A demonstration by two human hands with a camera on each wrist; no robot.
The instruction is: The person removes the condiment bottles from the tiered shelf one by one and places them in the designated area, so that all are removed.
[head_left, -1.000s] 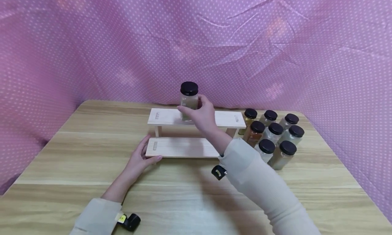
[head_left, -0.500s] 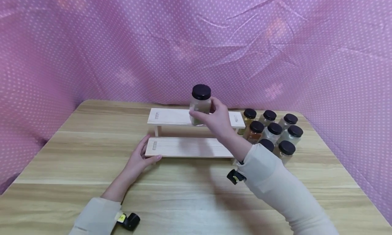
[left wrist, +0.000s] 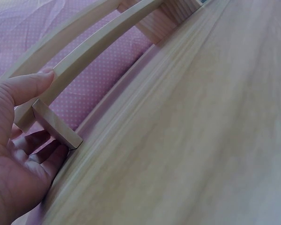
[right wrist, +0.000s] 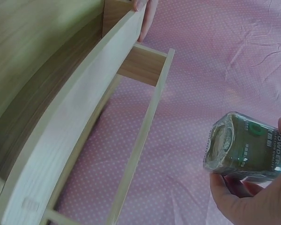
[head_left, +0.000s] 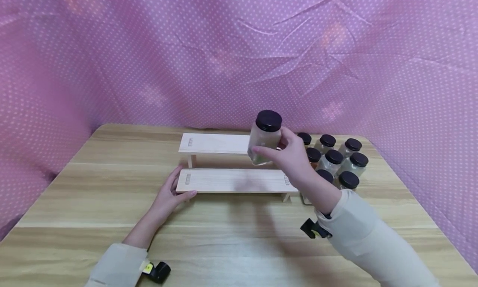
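Note:
My right hand [head_left: 293,156] holds a clear square spice jar [head_left: 264,142] with a black lid in front of the right part of a two-tier wooden shelf rack [head_left: 235,180]. The jar is slightly tilted and overlaps the upper board in the head view. In the right wrist view its label [right wrist: 276,145] carries white print, partly reading "powder", and the fingers wrap its side. My left hand [head_left: 169,193] grips the left end of the lower board, thumb on its front edge. The left wrist view shows the other fingers [left wrist: 51,157] behind the small wooden leg [left wrist: 57,124].
Several black-lidded spice jars [head_left: 330,163] stand grouped right of the rack, partly hidden by the right hand and forearm. The wood-grain table [head_left: 224,245] extends in front. A pink dotted cloth [head_left: 209,50] hangs behind it. Each wrist wears a small black camera [head_left: 160,272].
The right hand has carried the spice jar rightward and toward me, from over the middle of the upper board. The left hand stays on the rack, which has not moved.

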